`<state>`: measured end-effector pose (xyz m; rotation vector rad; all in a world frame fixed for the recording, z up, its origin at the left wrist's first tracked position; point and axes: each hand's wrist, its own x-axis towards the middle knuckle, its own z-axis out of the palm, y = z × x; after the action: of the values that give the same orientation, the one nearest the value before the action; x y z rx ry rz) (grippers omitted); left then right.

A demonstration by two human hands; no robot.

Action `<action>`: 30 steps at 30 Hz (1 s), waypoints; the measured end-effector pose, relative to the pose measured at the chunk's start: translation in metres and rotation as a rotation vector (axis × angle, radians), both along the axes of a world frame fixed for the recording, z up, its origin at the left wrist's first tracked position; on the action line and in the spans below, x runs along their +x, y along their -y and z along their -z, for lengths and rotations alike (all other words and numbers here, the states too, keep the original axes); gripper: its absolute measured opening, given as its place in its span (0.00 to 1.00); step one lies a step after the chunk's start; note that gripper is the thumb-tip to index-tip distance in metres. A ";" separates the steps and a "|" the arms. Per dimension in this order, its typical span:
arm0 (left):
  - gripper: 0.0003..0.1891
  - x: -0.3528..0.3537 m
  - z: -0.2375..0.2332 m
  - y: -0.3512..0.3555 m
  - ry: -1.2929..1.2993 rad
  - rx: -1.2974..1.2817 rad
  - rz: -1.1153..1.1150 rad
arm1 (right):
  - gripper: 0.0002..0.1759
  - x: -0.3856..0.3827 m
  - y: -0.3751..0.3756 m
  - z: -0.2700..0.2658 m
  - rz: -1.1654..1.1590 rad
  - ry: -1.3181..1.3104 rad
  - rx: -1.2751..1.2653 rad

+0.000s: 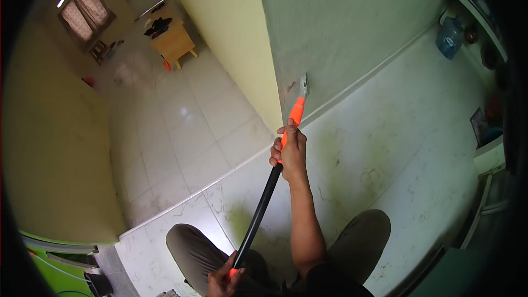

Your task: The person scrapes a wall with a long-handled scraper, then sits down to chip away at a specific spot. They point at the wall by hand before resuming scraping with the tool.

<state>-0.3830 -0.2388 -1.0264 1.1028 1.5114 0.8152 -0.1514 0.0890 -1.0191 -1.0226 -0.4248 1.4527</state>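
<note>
A long-handled scraper with a black pole, orange grip parts and a grey metal head runs diagonally up in front of me. My right hand is wrapped round its orange upper section, just below the head. Lower down, my left hand grips the bottom end of the pole, near an orange piece. The metal head lies against the grey-green wall, close to the wall's corner. Beside it a small brownish damaged patch marks the surface.
My bent knees frame the pole above the tiled floor. Through the opening on the left stands a wooden table with dark items on it. A blue water jug is at the far right, near shelves. A green object sits lower left.
</note>
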 end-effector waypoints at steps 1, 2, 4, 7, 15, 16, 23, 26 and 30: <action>0.20 0.000 -0.004 0.001 -0.050 -0.013 0.012 | 0.28 -0.002 0.000 0.002 0.010 -0.014 -0.008; 0.20 0.001 -0.009 0.001 -0.100 -0.022 0.024 | 0.29 -0.004 -0.001 0.005 0.015 -0.021 -0.010; 0.22 -0.007 -0.016 0.008 -0.224 -0.029 0.077 | 0.29 -0.019 0.010 0.004 0.003 0.011 -0.009; 0.25 -0.047 0.015 0.057 0.215 -0.249 -0.118 | 0.29 -0.042 0.030 -0.001 -0.044 -0.013 -0.038; 0.26 0.027 -0.026 -0.002 -0.130 -0.118 0.093 | 0.30 0.014 -0.004 0.007 0.016 0.022 -0.032; 0.24 0.029 0.006 0.019 -0.187 0.166 -0.048 | 0.29 0.008 0.002 0.007 -0.003 0.021 -0.036; 0.21 0.032 -0.045 -0.030 -0.175 -0.069 0.044 | 0.29 0.008 -0.014 0.035 0.046 0.098 -0.036; 0.22 0.036 -0.013 -0.034 -0.232 -0.027 0.179 | 0.26 0.040 -0.029 0.033 0.051 -0.068 -0.060; 0.22 0.017 -0.018 0.008 -0.051 -0.106 -0.077 | 0.28 0.003 -0.003 0.030 0.004 -0.075 -0.055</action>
<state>-0.3662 -0.2463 -1.0079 0.9988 1.6290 0.7553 -0.1486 0.0922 -1.0495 -1.0085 -0.3304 1.5006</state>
